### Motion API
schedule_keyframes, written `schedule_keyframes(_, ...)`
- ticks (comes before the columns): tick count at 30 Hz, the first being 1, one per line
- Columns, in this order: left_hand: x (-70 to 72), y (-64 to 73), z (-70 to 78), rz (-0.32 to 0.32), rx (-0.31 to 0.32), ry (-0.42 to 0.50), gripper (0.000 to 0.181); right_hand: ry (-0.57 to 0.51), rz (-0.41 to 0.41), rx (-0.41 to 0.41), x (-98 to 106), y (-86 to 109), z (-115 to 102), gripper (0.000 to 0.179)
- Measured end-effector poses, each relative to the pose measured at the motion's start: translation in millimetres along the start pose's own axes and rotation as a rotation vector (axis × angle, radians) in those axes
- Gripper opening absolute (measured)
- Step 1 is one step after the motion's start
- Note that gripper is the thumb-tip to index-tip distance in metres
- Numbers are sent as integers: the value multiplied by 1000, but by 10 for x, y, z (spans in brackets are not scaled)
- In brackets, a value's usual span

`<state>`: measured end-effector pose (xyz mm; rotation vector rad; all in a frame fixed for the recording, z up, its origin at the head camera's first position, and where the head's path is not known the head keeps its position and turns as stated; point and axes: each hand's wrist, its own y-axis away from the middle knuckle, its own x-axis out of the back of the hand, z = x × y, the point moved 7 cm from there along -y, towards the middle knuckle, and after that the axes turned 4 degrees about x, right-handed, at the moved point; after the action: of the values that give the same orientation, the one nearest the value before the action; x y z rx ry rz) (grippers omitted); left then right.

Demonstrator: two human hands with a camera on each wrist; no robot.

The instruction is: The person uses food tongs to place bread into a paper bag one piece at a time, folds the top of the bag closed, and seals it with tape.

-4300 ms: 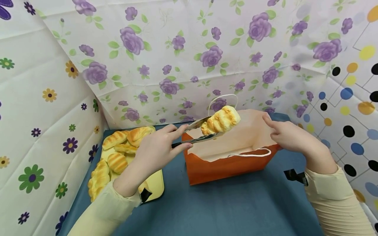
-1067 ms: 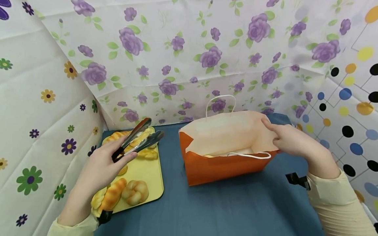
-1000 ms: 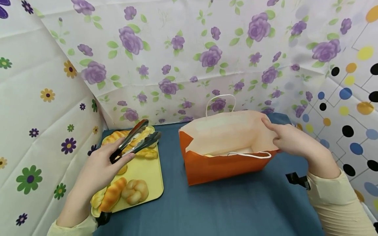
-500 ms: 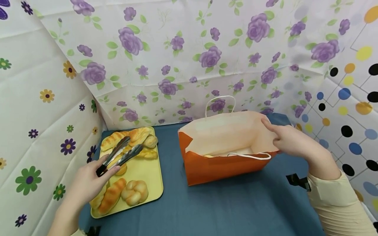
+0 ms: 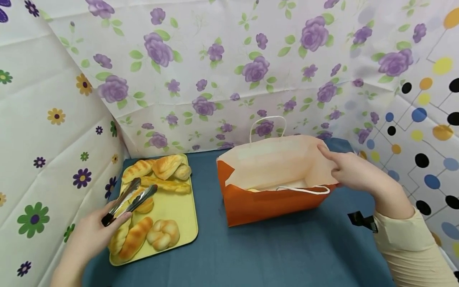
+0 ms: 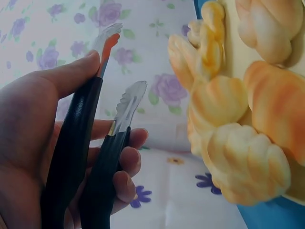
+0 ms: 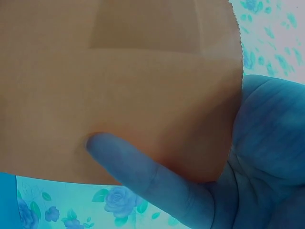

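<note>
My left hand [image 5: 87, 231] holds a pair of tongs [image 5: 143, 197] over the left side of the yellow tray [image 5: 179, 211]. The tongs' metal ends stand apart; in the left wrist view nothing is between them. Bread lies beneath and around them: a knotted roll [image 5: 163, 235], a striped long bun [image 5: 136, 239] and a twisted stick [image 5: 166, 185], among several others. My right hand [image 5: 353, 169] grips the right rim of an orange paper bag [image 5: 269, 205]. In the right wrist view, one finger [image 7: 143, 167] lies along the bag's paper [image 7: 119, 95]; the other fingers are hidden.
The bag stands upright with a wide mouth; a pale yellow bit shows inside. Its white handles [image 5: 305, 189] hang at front and rise at back. Blue cloth [image 5: 215, 247] covers the table. Patterned sheets [image 5: 201, 48] wall the back and both sides.
A twisted bread that was in the tongs above the bag is no longer in them. My left hand has moved left and toward me over the tray. The right hand stays on the bag.
</note>
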<state>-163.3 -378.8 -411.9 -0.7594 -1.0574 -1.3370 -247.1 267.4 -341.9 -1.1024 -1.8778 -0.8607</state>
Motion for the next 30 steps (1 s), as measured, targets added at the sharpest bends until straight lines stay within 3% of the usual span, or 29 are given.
schedule_keyframes(7,-3,79,-113,-21,66,-30,101,-3,-1,-1,-1,-12,-1,81)
schedule_keyframes(15,-114,148,-144,-83,158,-111,115,-1,-16,-8,-10,-11,10,81)
schedule_keyframes(30,-214,167,-109,-117,162,-92,118,-13,-3,1,-9,5,7,80)
